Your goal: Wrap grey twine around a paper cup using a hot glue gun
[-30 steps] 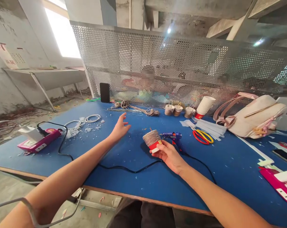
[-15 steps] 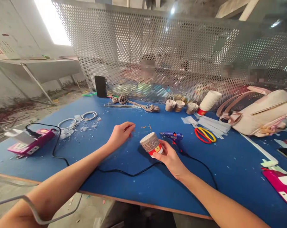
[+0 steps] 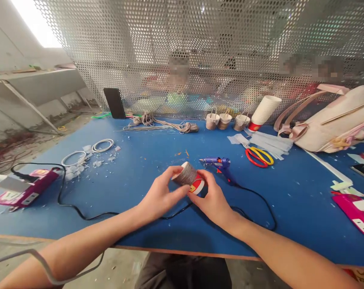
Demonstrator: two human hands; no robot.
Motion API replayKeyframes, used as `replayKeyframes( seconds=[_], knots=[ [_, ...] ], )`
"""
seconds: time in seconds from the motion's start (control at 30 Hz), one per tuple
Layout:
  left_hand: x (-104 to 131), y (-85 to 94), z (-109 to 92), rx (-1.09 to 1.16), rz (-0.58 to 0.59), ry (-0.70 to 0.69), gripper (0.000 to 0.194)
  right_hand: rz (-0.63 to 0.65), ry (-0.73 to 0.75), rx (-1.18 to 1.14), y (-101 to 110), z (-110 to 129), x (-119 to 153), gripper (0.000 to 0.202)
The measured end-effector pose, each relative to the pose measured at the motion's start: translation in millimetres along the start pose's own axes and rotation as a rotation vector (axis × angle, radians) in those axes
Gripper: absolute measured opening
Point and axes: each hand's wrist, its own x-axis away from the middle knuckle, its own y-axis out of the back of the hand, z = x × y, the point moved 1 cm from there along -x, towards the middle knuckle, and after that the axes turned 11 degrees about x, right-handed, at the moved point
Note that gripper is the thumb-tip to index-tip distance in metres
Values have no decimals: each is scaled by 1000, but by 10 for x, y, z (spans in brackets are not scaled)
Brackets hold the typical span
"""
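Note:
Between both hands, above the blue table, is a tilted paper cup [image 3: 188, 176] wound with grey-brown cord, its red and white base still bare. My left hand [image 3: 163, 192] grips the wound end, thumb in front and fingers at the rim. Around the red base, my right hand [image 3: 213, 197] closes with thumb and fingers. Just beyond the right hand lies a blue glue gun [image 3: 219, 163] on its side, nozzle pointing left. Its black cord runs over the table to the right.
A perforated metal screen [image 3: 157, 60] rises behind the table [image 3: 145, 152]. Along it stand a phone [image 3: 114, 103], cord bundles [image 3: 186, 127], several wrapped cups [image 3: 212, 121] and stacked paper cups [image 3: 265, 111]. Scissors [image 3: 259, 157], glue sticks [image 3: 273, 143], a bag [image 3: 335, 124] and power strips [image 3: 28, 190] lie around.
My left hand has moved right and taken hold of the cup's cord-wound end. The cup has tipped further to the left in my right hand. The view has tilted down.

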Motion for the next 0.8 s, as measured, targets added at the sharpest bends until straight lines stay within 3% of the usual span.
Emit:
replayKeyframes(
  seconds=[0.1, 0.27, 0.43, 0.63, 0.8],
  knots=[
    [70, -91, 40, -50, 6, -9, 39, -31, 74, 64, -12, 20, 6, 50],
    [63, -118, 93, 75, 57, 31, 21, -115, 271, 152, 26, 72, 15, 48],
    [20, -83, 49, 132, 46, 84, 17, -185, 428, 179, 162, 125, 16, 40],
    [13, -96, 42, 149, 77, 110, 16, -273, 433, 244, 224, 110, -8, 12],
    [24, -106, 73, 110, 111, 109, 17, -264, 450, 290, 224, 121, -12, 10]
  ],
)
